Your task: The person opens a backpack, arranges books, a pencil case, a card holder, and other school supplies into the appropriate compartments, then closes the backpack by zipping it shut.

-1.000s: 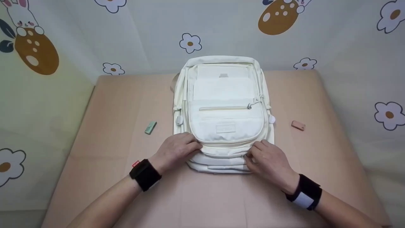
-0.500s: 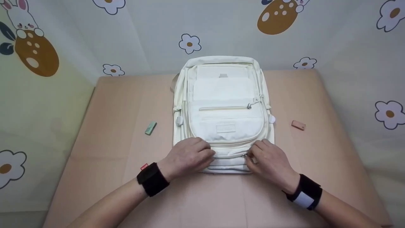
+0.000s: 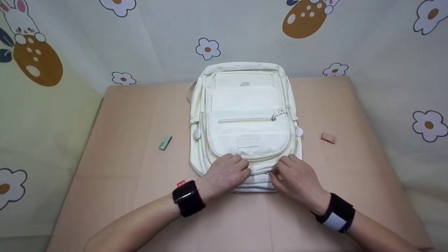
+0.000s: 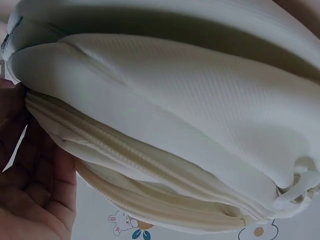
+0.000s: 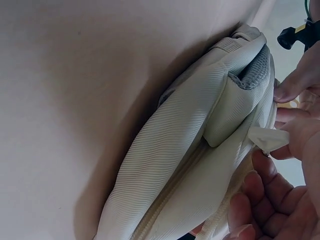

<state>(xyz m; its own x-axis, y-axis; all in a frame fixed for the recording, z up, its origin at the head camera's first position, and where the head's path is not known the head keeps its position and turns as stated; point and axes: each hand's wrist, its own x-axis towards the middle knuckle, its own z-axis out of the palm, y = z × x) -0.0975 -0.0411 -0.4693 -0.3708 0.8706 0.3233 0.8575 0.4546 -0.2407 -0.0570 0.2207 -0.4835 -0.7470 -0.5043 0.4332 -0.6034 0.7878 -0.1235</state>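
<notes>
A cream backpack lies front side up on the table, its lower end toward me. My right hand pinches the zipper pull at the right of the lower front pocket. In the right wrist view a pale tab shows between the thumb and fingers of that hand. My left hand holds the pocket's fabric beside the zipper, a short way left of the right hand. In the left wrist view its curled fingers touch the pocket edge; their tips are partly hidden.
A green eraser-like block lies left of the backpack, and a pink one lies to its right. The table has a tan cover. A patterned curtain hangs along the back and both sides.
My left hand has moved right along the lower pocket, from its left corner to near the right hand. The right hand has stayed at the zipper pull.
</notes>
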